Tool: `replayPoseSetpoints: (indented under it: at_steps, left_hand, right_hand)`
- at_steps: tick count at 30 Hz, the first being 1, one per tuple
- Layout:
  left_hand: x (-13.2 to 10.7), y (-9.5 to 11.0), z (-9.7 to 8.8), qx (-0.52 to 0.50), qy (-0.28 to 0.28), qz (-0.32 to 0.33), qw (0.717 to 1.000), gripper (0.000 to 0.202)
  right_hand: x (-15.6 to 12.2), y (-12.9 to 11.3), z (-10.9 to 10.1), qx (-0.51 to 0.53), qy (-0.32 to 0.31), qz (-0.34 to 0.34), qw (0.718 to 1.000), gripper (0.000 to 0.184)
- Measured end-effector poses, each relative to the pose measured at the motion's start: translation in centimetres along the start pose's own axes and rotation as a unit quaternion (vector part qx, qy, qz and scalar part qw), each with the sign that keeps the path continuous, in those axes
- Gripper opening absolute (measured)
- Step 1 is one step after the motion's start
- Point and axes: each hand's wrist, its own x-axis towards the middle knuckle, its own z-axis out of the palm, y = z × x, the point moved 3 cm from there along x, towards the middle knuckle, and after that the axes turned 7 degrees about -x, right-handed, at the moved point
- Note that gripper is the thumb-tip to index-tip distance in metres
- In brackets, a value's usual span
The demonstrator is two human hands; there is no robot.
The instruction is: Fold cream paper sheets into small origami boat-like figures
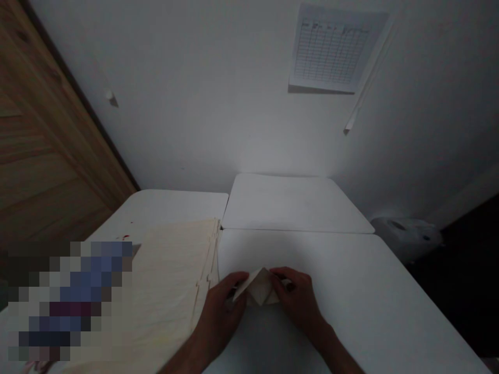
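A small sheet of folded paper, off-white with creased, pointed flaps, is held just over the white table, between my two hands. My left hand grips its left flap, fingers behind and thumb in front. On the other side, my right hand pinches the upper right part near the peak. Both hands are closed on the paper, and some fingertips are hidden behind it.
Left of my hands, large cream sheets lie on the white table. A pixelated patch covers the far left. Behind stands a white wall with a printed chart. A pale plastic container sits beyond the table's right edge.
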Motion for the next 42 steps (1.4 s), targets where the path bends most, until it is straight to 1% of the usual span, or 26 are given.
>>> replayPoseSetpoints:
  at_steps: [3,7,11,14,18,21,26,28,35,38,42]
  left_hand:
    - [-0.2,0.4,0.3,0.020,-0.018,0.021,0.999,0.025]
    - [-0.3,0.7,0.2,0.058,-0.017,0.051,0.997,0.026]
    - [-0.5,-0.1,0.1,0.070,-0.021,0.078,0.994,0.029]
    - [-0.8,-0.9,0.0,0.075,-0.018,0.067,0.995,0.034]
    - [-0.7,-1.1,-0.1,0.059,-0.022,0.040,0.997,0.035]
    - [-0.5,-1.2,0.0,0.065,-0.022,0.033,0.997,0.035]
    - [-0.3,-1.8,0.3,0.122,-0.005,0.083,0.989,0.038]
    - [-0.3,-2.0,0.4,0.137,0.001,0.095,0.986,0.037]
    - [-0.4,-1.3,0.2,0.155,0.007,0.096,0.983,0.037]
    - [-0.4,-1.2,0.1,0.158,0.008,0.093,0.983,0.035]
    - [-0.5,-1.1,0.0,0.165,0.015,0.095,0.982,0.032]
  right_hand:
    - [0.0,0.0,0.0,-0.005,0.014,0.016,1.000,0.017]
    - [-0.2,-0.2,-0.1,-0.019,0.030,0.025,0.999,0.015]
    - [-0.3,-0.5,-0.3,-0.017,0.038,0.037,0.998,0.015]
    - [-0.3,-0.6,-0.5,0.004,0.037,0.054,0.998,0.016]
    - [-0.3,-0.6,-0.7,0.055,0.018,0.077,0.995,0.018]
    - [-0.2,-0.5,-0.5,0.093,-0.005,0.097,0.991,0.019]
    - [-0.1,-0.2,0.0,0.141,-0.064,0.112,0.982,0.018]
    - [0.0,-0.2,-0.1,0.157,-0.078,0.112,0.978,0.019]
    - [0.1,0.5,-0.2,0.190,-0.086,0.124,0.970,0.036]
    - [0.0,0.5,-0.2,0.194,-0.087,0.116,0.970,0.041]
    - [0.0,0.1,0.0,0.186,-0.085,0.099,0.974,0.042]
